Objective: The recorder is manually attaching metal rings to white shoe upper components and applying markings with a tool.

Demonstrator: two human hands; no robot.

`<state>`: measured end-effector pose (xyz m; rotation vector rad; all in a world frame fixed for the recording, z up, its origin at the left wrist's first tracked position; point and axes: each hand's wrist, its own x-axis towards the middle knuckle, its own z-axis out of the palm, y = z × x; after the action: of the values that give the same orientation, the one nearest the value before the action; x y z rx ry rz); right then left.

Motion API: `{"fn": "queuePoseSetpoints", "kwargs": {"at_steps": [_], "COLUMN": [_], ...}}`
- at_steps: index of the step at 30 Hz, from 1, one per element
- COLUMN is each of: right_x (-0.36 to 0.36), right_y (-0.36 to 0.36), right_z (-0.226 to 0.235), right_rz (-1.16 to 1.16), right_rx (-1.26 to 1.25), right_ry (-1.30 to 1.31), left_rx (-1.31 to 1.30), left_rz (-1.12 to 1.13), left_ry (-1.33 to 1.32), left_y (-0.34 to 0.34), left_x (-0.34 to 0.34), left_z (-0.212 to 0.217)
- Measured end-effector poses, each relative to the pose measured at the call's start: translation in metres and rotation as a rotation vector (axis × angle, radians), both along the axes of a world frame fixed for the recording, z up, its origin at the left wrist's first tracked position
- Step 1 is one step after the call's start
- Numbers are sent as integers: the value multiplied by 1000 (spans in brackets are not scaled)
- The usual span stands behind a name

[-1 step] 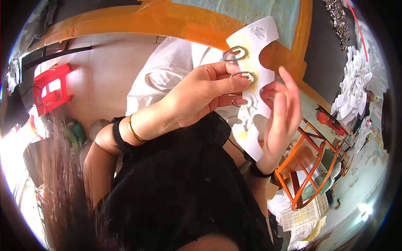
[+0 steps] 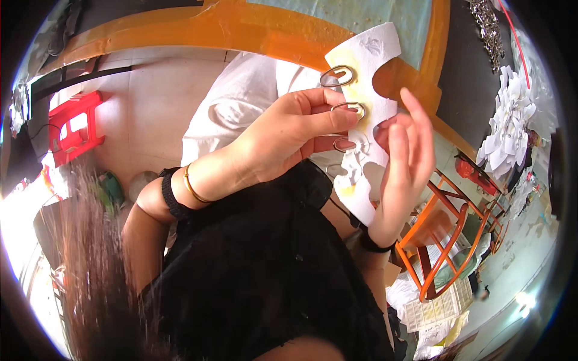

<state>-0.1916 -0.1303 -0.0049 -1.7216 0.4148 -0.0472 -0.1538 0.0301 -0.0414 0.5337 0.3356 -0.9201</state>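
A white cut-out strip [image 2: 385, 57] with rounded notches and yellowish smears is held upright before me. Several oval metal rings [image 2: 338, 76] sit along its left edge. My left hand [image 2: 286, 129] is closed on the strip, its thumb pressing beside one of the rings and its fingers partly hidden behind. At the opposite edge is my right hand [image 2: 402, 171], index finger and thumb apart and pointing up. Its other fingers curl into a notch, partly covered; whether they press on the strip is unclear. The strip's lower end lies against my right wrist.
An orange-edged table [image 2: 265, 39] stands ahead, with metal pieces [image 2: 486, 30] on a dark surface and a heap of white cut-outs [image 2: 506, 120] at right. A red stool [image 2: 75, 129] stands left, an orange metal frame [image 2: 442, 240] right. White cloth [image 2: 223, 111] covers my lap.
My right hand has shifted slightly up and its index finger has tilted a little. The lower end of the strip has risen slightly. My left hand keeps its grip.
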Motion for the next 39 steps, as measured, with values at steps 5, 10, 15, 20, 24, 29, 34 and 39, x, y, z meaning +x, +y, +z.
{"fn": "queuePoseSetpoints", "kwargs": {"at_steps": [5, 10, 15, 20, 24, 29, 34, 39], "right_x": [14, 15, 13, 9, 4, 5, 14, 30], "right_y": [8, 12, 6, -2, 3, 6, 9, 12], "right_z": [-6, -5, -11, -14, -13, -18, -10, -7], "right_rz": [57, 87, 29, 3, -47, -36, -45, -156], "right_rx": [16, 95, 95, 78, 33, -42, 3, -76], "right_ry": [-118, -160, -187, -191, -193, -296, -347, -354], "left_rx": [-137, -273, -307, -290, -284, -91, 35, 56], "left_rz": [-60, -59, -37, -8, 49, 79, 80, 143], "left_ry": [33, 48, 99, 92, 33, -48, -102, -167], "left_y": [4, 3, 5, 0, -5, -8, -9, -7], "left_x": [6, 12, 9, -1, -5, -4, 5, 21], "left_z": [7, 14, 8, -7, -10, 8, 22, 29]}}
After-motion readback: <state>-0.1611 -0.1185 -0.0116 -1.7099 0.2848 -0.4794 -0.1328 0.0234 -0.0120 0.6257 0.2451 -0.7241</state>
